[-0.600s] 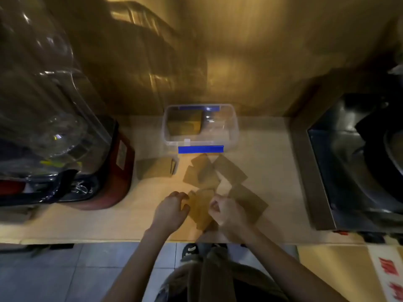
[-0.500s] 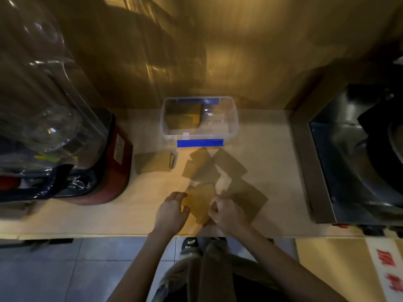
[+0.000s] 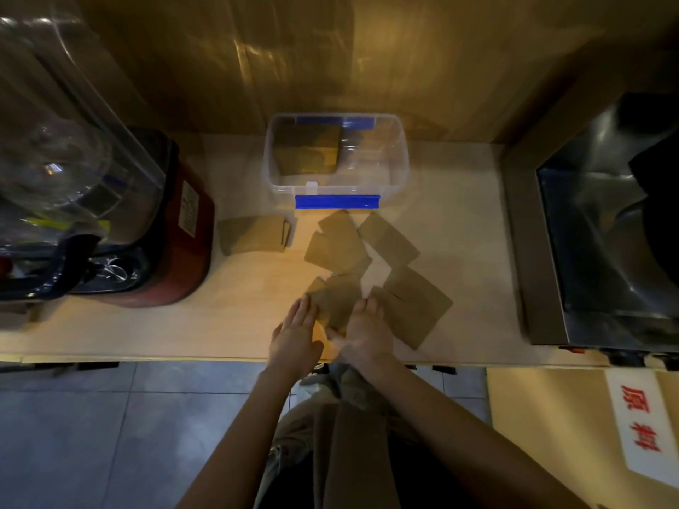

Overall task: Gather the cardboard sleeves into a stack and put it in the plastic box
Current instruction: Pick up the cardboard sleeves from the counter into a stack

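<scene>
Presently, loose cardboard sleeves (image 3: 336,247) lie overlapping on the surface (image 3: 459,229) before the plastic box (image 3: 398,156); exact count indeterminate. Left hand (image 3: 295,334) and right hand (image 3: 365,330), fingers extended, flank one sleeve (image 3: 340,301); neither grip closed. Stack (image 3: 306,150) inside box. Sign (image 3: 641,422) reads "原料". Appliance label (image 3: 188,213) illegible.

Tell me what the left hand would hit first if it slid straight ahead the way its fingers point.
The left hand points away and slightly right, so it would likely push into the cardboard sleeves already at its fingertips; the plastic box lies farther along.
</scene>
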Demonstrator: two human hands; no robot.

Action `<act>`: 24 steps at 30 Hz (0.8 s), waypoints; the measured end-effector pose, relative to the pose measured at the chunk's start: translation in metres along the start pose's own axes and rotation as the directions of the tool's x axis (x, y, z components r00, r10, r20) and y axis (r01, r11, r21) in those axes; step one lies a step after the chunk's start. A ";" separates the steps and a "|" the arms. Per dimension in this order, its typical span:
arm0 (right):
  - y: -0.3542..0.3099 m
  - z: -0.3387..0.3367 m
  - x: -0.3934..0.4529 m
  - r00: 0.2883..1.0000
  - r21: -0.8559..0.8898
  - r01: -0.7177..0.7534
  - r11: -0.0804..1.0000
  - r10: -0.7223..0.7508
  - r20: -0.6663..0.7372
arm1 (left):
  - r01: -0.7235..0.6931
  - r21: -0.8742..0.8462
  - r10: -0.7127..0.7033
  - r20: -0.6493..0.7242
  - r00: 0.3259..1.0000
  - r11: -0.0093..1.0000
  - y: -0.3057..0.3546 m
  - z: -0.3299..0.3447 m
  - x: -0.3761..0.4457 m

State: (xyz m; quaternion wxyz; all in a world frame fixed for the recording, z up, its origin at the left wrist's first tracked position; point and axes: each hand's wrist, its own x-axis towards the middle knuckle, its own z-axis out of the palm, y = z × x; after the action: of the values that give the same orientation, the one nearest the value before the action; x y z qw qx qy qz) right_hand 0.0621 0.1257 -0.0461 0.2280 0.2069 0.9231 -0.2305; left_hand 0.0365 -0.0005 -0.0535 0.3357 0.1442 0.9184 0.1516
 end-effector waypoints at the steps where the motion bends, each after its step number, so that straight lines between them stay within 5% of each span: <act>1: -0.001 0.000 0.001 1.000 -0.009 -0.006 1.000 0.006 0.008 | 0.009 -0.019 -0.009 -0.001 1.000 1.000 0.000 0.000 0.001; 8: 0.000 -0.001 0.002 1.000 0.012 0.012 1.000 -0.012 0.019 | -0.007 -0.067 0.004 -0.042 0.999 0.998 -0.004 0.010 0.000; 12: 0.010 -0.011 0.005 0.994 0.251 -0.013 0.968 -0.016 0.111 | -0.012 -0.131 0.008 -0.032 0.999 0.991 -0.007 0.012 0.003; 17: 0.022 -0.037 0.007 0.949 0.604 -0.175 0.777 -0.032 0.315 | -0.009 -0.323 0.008 -0.004 1.000 0.946 -0.009 0.004 0.010; 21: 0.021 -0.065 -0.001 0.930 0.674 -0.130 0.727 -0.147 0.337 | 0.027 -0.668 -0.111 -0.083 0.990 0.744 0.006 -0.018 0.006; 24: 0.011 -0.075 -0.010 0.943 0.724 -0.050 0.688 -0.205 0.261 | 0.024 -0.948 -0.111 -0.012 0.994 0.319 0.019 -0.035 -0.002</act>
State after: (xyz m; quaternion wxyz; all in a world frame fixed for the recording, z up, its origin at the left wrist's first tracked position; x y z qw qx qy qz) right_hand 0.0508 0.1704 0.0144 0.2652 0.1996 0.7157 -0.6145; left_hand 0.0181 0.0093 -0.0197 0.3284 -0.1222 0.6752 0.6491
